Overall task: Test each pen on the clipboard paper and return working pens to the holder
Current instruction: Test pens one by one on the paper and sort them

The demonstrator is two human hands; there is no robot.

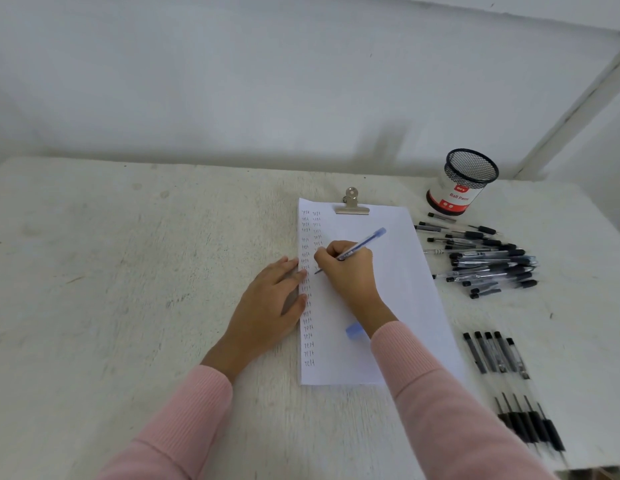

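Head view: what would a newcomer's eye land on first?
The right hand grips a blue pen, its tip on the clipboard paper beside columns of test scribbles, while the left hand rests flat on the paper's left edge. To the right lies a loose heap of black pens in front of the mesh holder.

The left hand (267,303) lies palm down near the middle of the tabletop (128,271), fingers straight and close together, pointing toward the far edge. Its forearm, in a pink sleeve (184,420), runs back to the near edge. The right hand (348,268) sits just beside it, fingers curled and pinching a blue pen (364,242) whose tip points down and left, while its pink-sleeved forearm reaches in from the near right corner.
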